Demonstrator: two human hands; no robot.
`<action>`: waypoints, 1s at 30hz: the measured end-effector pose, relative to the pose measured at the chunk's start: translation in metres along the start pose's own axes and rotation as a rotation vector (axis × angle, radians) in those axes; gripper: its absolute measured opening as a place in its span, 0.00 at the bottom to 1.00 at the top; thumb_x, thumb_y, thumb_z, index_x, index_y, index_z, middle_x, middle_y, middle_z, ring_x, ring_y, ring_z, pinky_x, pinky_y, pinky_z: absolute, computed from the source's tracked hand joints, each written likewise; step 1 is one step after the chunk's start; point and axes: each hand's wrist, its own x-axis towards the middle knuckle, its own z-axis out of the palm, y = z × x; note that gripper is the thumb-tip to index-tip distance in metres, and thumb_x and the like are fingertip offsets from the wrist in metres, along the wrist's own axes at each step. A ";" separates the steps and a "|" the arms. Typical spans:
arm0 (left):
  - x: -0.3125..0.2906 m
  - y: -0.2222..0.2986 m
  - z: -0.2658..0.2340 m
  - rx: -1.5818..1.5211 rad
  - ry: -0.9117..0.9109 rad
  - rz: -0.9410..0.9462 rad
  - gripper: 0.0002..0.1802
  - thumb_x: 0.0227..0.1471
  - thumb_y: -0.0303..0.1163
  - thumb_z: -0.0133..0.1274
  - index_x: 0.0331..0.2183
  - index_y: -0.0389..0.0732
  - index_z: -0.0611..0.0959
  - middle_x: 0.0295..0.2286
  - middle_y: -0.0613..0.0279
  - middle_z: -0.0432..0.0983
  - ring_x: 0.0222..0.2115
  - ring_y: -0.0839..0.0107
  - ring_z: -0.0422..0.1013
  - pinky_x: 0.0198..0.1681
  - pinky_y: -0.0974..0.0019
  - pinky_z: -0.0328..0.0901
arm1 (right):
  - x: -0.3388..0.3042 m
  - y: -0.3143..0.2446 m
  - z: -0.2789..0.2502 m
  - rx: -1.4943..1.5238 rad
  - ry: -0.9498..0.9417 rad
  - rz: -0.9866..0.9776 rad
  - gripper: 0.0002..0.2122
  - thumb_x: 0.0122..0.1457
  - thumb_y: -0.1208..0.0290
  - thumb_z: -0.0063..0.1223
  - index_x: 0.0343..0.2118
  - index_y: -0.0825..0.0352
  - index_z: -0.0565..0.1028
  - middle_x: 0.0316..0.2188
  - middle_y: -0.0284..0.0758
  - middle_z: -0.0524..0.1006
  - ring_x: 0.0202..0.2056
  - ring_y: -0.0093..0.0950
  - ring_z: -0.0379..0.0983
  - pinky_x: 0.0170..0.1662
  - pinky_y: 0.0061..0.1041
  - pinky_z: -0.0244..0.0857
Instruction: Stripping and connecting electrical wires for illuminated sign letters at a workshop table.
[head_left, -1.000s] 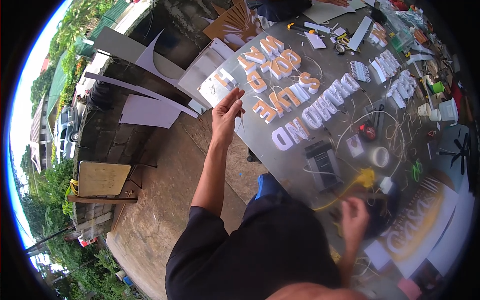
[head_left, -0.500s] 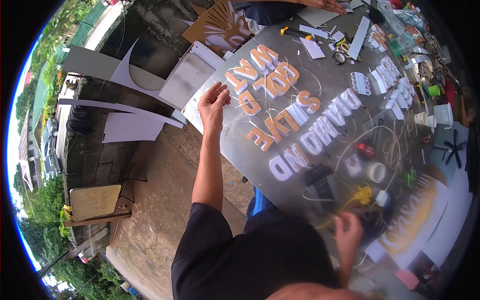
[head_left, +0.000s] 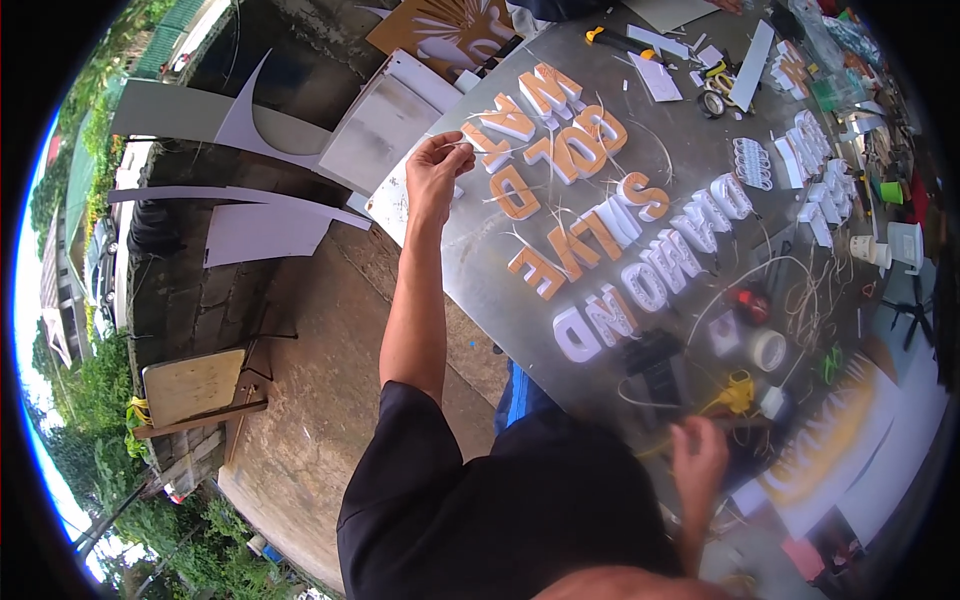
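My left hand (head_left: 436,185) reaches over the table's left edge, fingertips pinched on a thin pale wire beside the brown-faced block letters (head_left: 512,124). More brown-faced letters (head_left: 565,250) with thin wires lie to the right. Nearer to me stands a slanting row of white block letters (head_left: 648,288). Low at the right, my right hand (head_left: 700,455) is closed, thumb against fingers, close to a yellow cord (head_left: 655,448). What it holds, if anything, is too blurred to make out. A yellow object (head_left: 738,392) and a dark boxy item (head_left: 652,365) sit just beyond it.
A yellow-black cutter (head_left: 618,42), tape rolls (head_left: 767,350) and loose white strips (head_left: 752,65) lie about the metal table (head_left: 470,262). White cable (head_left: 700,312) loops across the right side. A printed white sheet (head_left: 835,440) is at the near right. Another person's hand (head_left: 728,5) shows at the top edge.
My left hand has moved up to the nearest letters and now pinches a wire. The table appears shifted right and up in the view. My right hand stays in nearly the same place.
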 end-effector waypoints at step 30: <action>0.031 -0.049 0.026 0.555 0.183 0.169 0.17 0.46 0.31 0.64 0.38 0.31 0.86 0.28 0.53 0.84 0.28 0.70 0.79 0.36 0.66 0.72 | 0.001 0.001 0.006 -0.005 -0.011 -0.027 0.09 0.55 0.72 0.62 0.36 0.69 0.74 0.29 0.39 0.76 0.34 0.41 0.73 0.39 0.40 0.65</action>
